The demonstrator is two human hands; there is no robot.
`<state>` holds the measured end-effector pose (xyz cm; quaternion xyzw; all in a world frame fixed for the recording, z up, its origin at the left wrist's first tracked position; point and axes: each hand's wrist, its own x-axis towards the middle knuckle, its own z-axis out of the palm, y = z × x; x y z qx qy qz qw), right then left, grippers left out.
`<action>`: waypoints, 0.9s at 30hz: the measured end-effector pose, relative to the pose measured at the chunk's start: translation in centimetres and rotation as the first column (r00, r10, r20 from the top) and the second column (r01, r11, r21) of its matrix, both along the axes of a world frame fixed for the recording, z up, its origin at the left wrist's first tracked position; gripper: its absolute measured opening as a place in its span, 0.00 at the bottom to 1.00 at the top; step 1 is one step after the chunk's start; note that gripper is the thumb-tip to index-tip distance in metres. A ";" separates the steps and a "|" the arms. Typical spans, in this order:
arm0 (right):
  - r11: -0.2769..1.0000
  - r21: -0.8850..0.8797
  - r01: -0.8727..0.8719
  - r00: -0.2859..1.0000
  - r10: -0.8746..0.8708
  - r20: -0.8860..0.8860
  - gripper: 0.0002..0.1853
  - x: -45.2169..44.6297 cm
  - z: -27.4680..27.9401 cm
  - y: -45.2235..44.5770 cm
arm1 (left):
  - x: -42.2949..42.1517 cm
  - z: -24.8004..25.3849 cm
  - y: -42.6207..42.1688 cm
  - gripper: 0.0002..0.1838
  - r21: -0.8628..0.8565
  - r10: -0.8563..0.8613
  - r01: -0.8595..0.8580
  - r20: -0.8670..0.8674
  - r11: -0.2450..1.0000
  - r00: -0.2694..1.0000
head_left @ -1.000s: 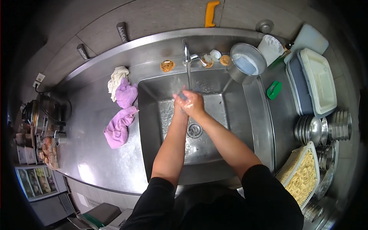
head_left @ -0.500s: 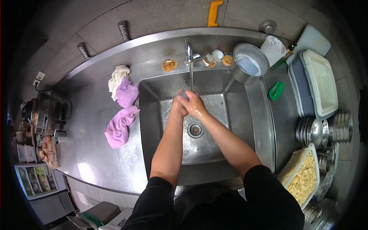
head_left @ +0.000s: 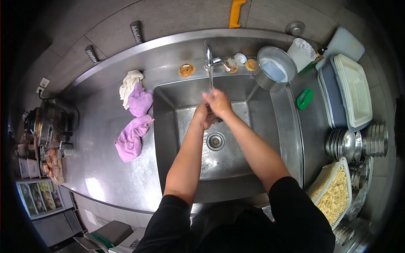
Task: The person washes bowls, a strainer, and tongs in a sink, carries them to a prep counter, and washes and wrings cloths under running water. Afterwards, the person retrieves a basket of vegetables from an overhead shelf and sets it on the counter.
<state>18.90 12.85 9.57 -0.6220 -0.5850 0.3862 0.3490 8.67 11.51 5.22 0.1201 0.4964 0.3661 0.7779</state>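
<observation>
Water runs from the chrome faucet down onto my right hand, which is in the stream with its fingers smeared by motion. My left hand is just below and to the left, close against the right one. Its fingers are partly hidden and blurred. Something small and dark shows under my right hand, too unclear to name. Both hands are above the steel sink basin, beyond the round drain. Whether either hand holds anything cannot be made out.
Purple cloths and a white cloth lie left of the basin. A metal pot stands at its back right corner. Farther right are a green clip-like object, stacked trays, metal bowls and a noodle basket.
My hands have parted slightly from their clasp. The right moved up into the water and the left slid a little lower. White suds on my right hand no longer show.
</observation>
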 end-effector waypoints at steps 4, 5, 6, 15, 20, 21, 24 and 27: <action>0.993 0.066 -0.099 0.992 0.104 -0.075 0.26 -2.5 2.8 -5.2 | -1.3 -5.5 1.1 0.23 0.134 0.005 -0.069 0.427 0.989 0.904; 0.987 0.005 -0.161 0.974 0.160 -0.160 0.30 -2.6 3.4 -5.6 | -2.1 -8.1 1.6 0.22 0.179 -0.087 -0.031 0.611 0.983 0.787; 0.973 -0.056 -0.223 0.948 0.203 -0.245 0.34 -2.7 3.9 -6.0 | -2.9 -10.7 2.1 0.22 0.228 -0.186 0.017 0.745 0.974 0.640; 0.939 -0.166 0.301 0.877 -0.341 -0.338 0.26 0.6 -3.2 1.4 | 0.9 1.0 0.7 0.19 0.115 0.189 -0.231 0.295 0.966 0.937; 0.890 -0.432 -0.144 0.601 -0.268 -0.753 0.28 1.2 -2.6 0.3 | -1.4 2.9 0.8 0.20 0.110 -0.021 -0.007 0.251 0.994 0.968; 0.916 -0.393 -0.082 0.664 -0.244 -0.707 0.27 0.9 -3.2 0.5 | -1.8 2.4 1.2 0.22 0.141 -0.053 0.022 0.220 0.990 0.974; 0.984 -0.022 0.175 0.984 -0.176 -0.021 0.17 0.8 -3.7 1.6 | -1.3 3.3 0.5 0.25 0.174 0.019 -0.001 -0.103 0.985 0.994; 0.982 0.070 0.174 0.983 -0.170 -0.062 0.15 0.6 -2.2 0.4 | -0.8 4.9 -0.8 0.26 0.155 0.080 -0.058 -0.142 0.986 0.987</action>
